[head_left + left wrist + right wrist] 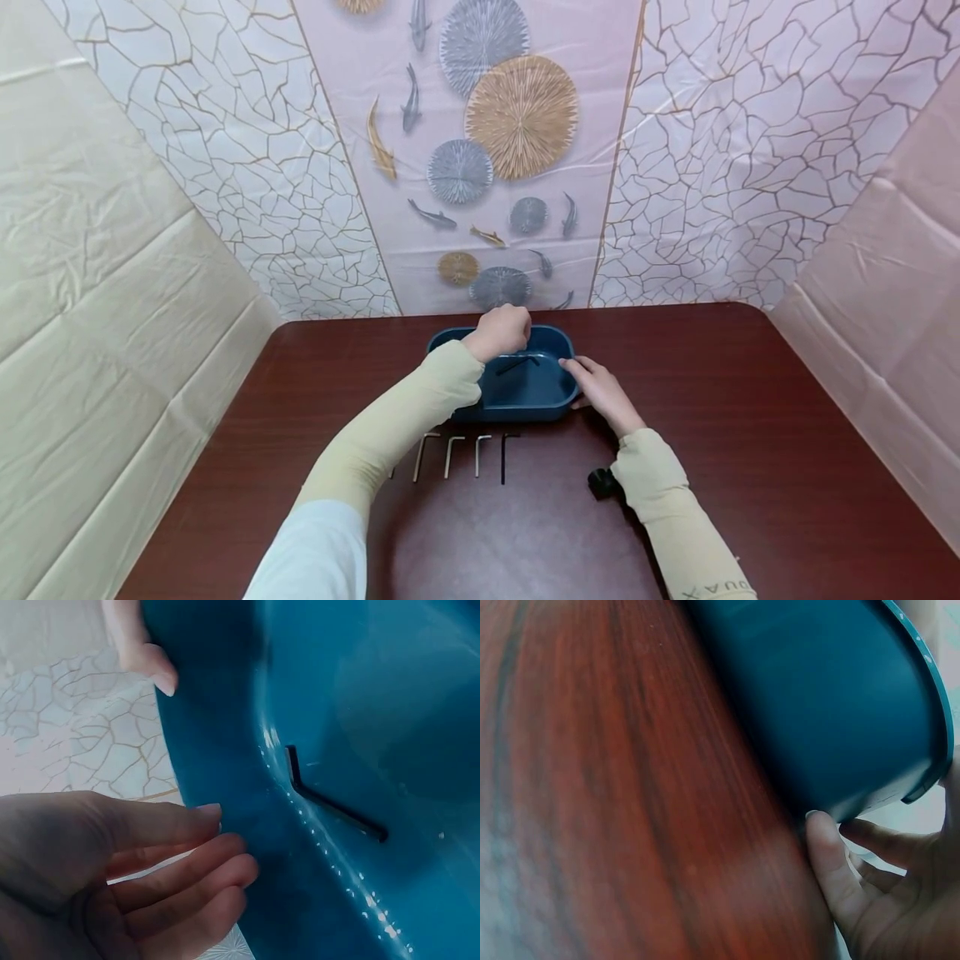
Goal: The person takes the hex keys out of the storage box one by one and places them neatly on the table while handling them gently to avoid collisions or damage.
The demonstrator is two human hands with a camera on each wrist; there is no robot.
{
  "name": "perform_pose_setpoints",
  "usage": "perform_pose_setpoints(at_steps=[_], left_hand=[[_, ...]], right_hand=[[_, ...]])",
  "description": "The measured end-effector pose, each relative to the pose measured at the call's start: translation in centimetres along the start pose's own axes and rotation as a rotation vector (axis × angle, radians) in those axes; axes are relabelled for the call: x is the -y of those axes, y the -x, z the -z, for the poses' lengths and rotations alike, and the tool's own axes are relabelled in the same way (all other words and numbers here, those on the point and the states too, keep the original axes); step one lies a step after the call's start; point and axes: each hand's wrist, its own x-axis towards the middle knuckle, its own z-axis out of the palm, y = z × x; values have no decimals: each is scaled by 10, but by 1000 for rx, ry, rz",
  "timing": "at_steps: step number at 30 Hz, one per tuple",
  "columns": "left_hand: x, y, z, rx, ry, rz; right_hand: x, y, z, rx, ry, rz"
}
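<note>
A blue plastic tray (528,412) stands near the back edge of the table. Inside it lies a black hex key (341,810), also visible in the head view. My left hand (501,331) hovers over the tray's far side, fingers loosely bent. In the left wrist view its thumb and fingertips overlap the tray wall, apart from the hex key, and nothing shows between them. At the tray's right end my right hand (603,393) grips the wall, fingers over the rim and thumb low on the outside, as the right wrist view shows.
Several L-shaped hex keys lie in a row in front of the tray, among them a black one (504,458) and a silver one (477,457). My left sleeve (375,442) partly covers the row's left end. Patterned cloth (517,225) hangs behind the dark red table (750,400).
</note>
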Motion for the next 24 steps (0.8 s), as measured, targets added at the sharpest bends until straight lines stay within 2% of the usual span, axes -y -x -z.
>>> perform_pose_setpoints(at_steps=[6,14,17,24], left_hand=[[-1,-8,-3,49,-44,8],[3,-13,-7,67,-94,81],[1,-16,-8,72,-125,73],[-7,-18,-13,145,-299,17]], right_hand=[[-1,2,0,0,5,6],[-1,1,0,-1,6,11],[-1,0,-1,-5,-3,13],[1,1,-1,-3,-12,27]])
